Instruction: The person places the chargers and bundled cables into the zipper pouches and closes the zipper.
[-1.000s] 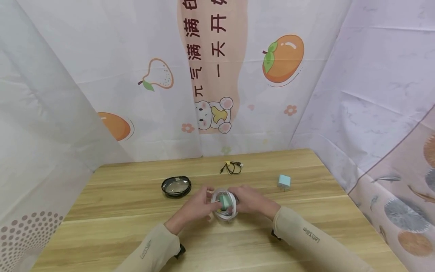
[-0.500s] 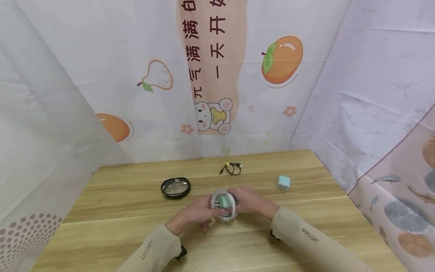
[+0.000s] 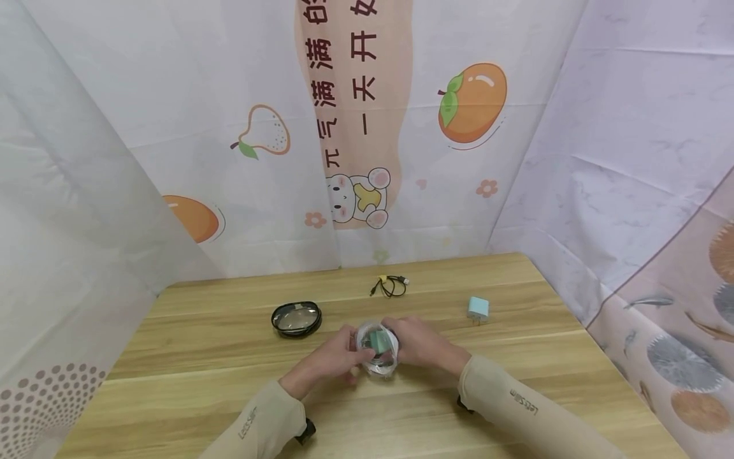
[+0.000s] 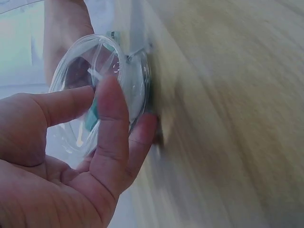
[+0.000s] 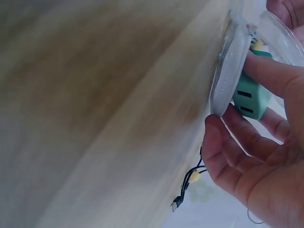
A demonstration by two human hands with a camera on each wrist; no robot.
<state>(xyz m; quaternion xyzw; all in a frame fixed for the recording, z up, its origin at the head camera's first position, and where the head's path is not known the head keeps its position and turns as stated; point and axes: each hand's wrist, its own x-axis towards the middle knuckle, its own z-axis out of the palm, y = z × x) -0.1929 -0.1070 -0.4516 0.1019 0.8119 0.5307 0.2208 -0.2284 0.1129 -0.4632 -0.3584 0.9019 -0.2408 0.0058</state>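
Observation:
At the middle of the table, both hands hold a small round clear zip case [image 3: 385,368] with a white zipper band [image 5: 229,78]. Inside sits a green charger [image 3: 379,343]; two USB ports show on its face in the right wrist view. My left hand [image 3: 332,354] grips the case's left side, its thumb over the clear cover [image 4: 85,61] and fingers at the rim. From the right, my right hand [image 3: 421,344] pinches the rim between thumb and fingers, beside the charger. Something yellow shows behind the charger in the right wrist view, too small to name.
A black-rimmed clear case [image 3: 296,317] lies to the left. Toward the back is a coiled black USB cable [image 3: 395,285] with a yellow tie. A light blue charger [image 3: 478,308] stands at the right. Printed curtains [image 3: 275,248] border the wooden table [image 3: 201,344].
The left thumb has moved slightly up over the case. The green charger's prongs, plain half a second ago, are harder to see now. The right hand stays nearly still.

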